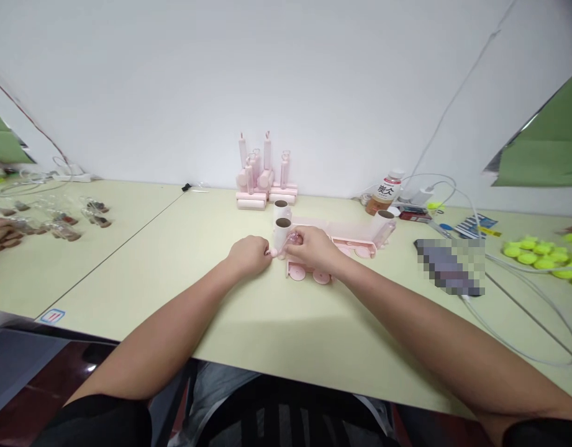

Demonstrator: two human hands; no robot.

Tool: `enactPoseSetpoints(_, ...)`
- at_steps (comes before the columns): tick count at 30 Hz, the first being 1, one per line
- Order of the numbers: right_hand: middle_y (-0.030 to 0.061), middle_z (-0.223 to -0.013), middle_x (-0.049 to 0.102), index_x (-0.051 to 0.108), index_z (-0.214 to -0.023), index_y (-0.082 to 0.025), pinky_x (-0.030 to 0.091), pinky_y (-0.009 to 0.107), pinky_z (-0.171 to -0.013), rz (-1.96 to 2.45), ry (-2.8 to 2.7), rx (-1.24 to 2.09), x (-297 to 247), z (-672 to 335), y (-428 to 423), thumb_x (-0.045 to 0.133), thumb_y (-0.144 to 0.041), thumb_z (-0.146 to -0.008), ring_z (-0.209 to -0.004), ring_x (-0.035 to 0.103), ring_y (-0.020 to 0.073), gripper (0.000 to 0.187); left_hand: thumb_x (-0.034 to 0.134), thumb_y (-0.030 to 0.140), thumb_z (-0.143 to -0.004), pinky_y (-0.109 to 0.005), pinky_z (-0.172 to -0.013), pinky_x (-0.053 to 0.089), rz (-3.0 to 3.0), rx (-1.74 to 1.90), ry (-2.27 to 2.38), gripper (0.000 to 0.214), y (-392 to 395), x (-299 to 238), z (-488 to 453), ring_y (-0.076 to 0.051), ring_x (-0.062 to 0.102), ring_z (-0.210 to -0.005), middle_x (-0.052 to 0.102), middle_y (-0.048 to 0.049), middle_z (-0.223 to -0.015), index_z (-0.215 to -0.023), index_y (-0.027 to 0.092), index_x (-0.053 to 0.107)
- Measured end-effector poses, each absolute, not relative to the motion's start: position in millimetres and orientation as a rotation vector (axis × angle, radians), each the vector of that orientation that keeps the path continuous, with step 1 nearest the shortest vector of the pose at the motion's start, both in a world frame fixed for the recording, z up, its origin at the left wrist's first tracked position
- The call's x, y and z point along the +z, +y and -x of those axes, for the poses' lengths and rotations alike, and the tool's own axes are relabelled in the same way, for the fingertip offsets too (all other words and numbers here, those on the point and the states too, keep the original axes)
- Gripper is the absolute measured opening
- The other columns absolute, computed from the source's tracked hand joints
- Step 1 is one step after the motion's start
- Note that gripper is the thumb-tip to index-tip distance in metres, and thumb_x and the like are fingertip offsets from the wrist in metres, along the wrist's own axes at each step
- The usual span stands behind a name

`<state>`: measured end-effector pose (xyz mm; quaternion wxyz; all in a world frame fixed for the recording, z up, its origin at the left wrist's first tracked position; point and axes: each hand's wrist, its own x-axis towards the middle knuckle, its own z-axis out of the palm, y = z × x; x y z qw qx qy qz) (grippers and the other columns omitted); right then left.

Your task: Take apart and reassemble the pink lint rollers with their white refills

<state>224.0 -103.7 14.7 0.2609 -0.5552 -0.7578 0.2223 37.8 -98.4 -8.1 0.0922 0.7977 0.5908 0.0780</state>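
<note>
My left hand (251, 255) is closed, its fingertips pinched on a small pink plastic piece (273, 252). Close beside it, my right hand (313, 248) grips a clear pinkish plastic part (292, 239), and the two pieces meet or nearly meet. Just behind the hands a white paper roll (282, 233) with a brown cardboard core stands upright, with a second roll (281, 205) behind it. Pink plastic parts with round ends (308, 272) lie under and beside my right hand, which partly hides them. Another pink part (355, 246) lies farther right, by a third upright roll (384, 225).
Several pink-and-white lint rollers (260, 177) stand and lie stacked by the wall. To the right are a drink bottle (384, 194), a blurred-out dark device (448, 267) with a cable, and yellow-green balls (541, 253). Another person's hand (2, 231) is at far left near small bagged items (62, 225).
</note>
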Motion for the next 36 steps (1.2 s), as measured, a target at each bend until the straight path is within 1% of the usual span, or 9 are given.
enactPoseSetpoints(4,-0.0021,-0.066,0.057,0.057,-0.071,-0.019,0.029,0.024,-0.054,1.492,-2.054,0.565,18,-221,-104,0.060,-0.026,-0.071,-0.061,0.048,0.0129,0.008,0.051,0.044,-0.083,-0.030,-0.054,0.032,-2.297,0.318,1.760,0.029,-98,-6,-37,-0.021,0.059,-0.066,0.067,-0.0065,-0.074,-0.070,0.021,0.062)
enactPoseSetpoints(8,-0.0014,-0.068,0.058,0.058,-0.073,-0.019,0.029,0.024,-0.055,1.494,-2.048,0.515,17,-220,-105,0.060,-0.024,-0.071,-0.062,0.047,0.0130,0.006,0.058,0.044,-0.079,-0.028,-0.055,0.034,-2.227,0.417,1.721,0.024,-95,-8,-36,-0.020,0.060,-0.068,0.069,-0.0039,-0.077,-0.073,0.021,0.062)
enactPoseSetpoints(11,-0.0007,-0.071,0.060,0.062,-0.081,-0.019,0.031,0.023,-0.055,1.492,-2.026,0.522,14,-220,-106,0.061,-0.024,-0.071,-0.063,0.050,0.0138,0.011,0.060,0.040,-0.078,-0.027,-0.057,0.036,-2.202,0.505,1.651,0.020,-92,-13,-36,-0.018,0.061,-0.069,0.069,-0.0028,-0.077,-0.076,0.021,0.063)
enactPoseSetpoints(15,-0.0004,-0.073,0.063,0.066,-0.099,-0.019,0.036,0.024,-0.058,1.485,-1.979,0.607,14,-222,-112,0.062,-0.025,-0.074,-0.066,0.056,0.0151,0.026,0.062,0.034,-0.078,-0.027,-0.059,0.039,-2.168,0.604,1.582,0.015,-91,-16,-35,-0.017,0.062,-0.070,0.070,-0.0017,-0.079,-0.083,0.020,0.065)
enactPoseSetpoints(18,-0.0023,-0.070,0.063,0.062,-0.115,-0.020,0.039,0.025,-0.060,1.472,-1.943,0.704,16,-227,-119,0.060,-0.025,-0.076,-0.065,0.058,0.0154,0.039,0.065,0.034,-0.077,-0.026,-0.060,0.041,-2.111,0.622,1.544,0.021,-92,-14,-33,-0.017,0.064,-0.071,0.071,-0.0009,-0.081,-0.093,0.021,0.064)
enactPoseSetpoints(21,-0.0037,-0.067,0.061,0.058,-0.122,-0.021,0.039,0.026,-0.058,1.482,-1.920,0.747,17,-237,-132,0.060,-0.025,-0.078,-0.063,0.058,0.0155,0.045,0.067,0.039,-0.075,-0.027,-0.062,0.044,-2.061,0.612,1.536,0.029,-94,-6,-28,-0.018,0.066,-0.074,0.072,-0.0012,-0.083,-0.098,0.020,0.063)
enactPoseSetpoints(27,-0.0049,-0.067,0.055,0.055,-0.119,-0.023,0.040,0.029,-0.062,1.400,-1.884,0.859,12,-268,-164,0.058,-0.036,-0.085,-0.065,0.055,0.0165,0.037,0.064,0.042,-0.075,-0.029,-0.064,0.046,-2.044,0.652,1.594,0.026,-96,17,-9,-0.019,0.065,-0.076,0.072,-0.0035,-0.090,-0.089,0.020,0.065)
enactPoseSetpoints(30,-0.0055,-0.067,0.049,0.055,-0.115,-0.024,0.039,0.029,-0.061,1.390,-1.834,0.941,4,-281,-173,0.058,-0.041,-0.086,-0.064,0.051,0.0158,0.033,0.062,0.043,-0.076,-0.028,-0.059,0.046,-1.985,0.694,1.642,0.024,-87,27,2,-0.018,0.065,-0.070,0.071,-0.0045,-0.085,-0.082,0.020,0.065)
enactPoseSetpoints(36,-0.0048,-0.067,0.043,0.057,-0.107,-0.024,0.038,0.029,-0.062,1.360,-1.820,1.051,-4,-286,-177,0.056,-0.045,-0.088,-0.064,0.046,0.0154,0.029,0.064,0.036,-0.074,-0.024,-0.052,0.044,-1.870,0.828,1.777,0.019,-39,56,18,-0.018,0.066,-0.066,0.067,-0.0038,-0.074,-0.083,0.019,0.065)
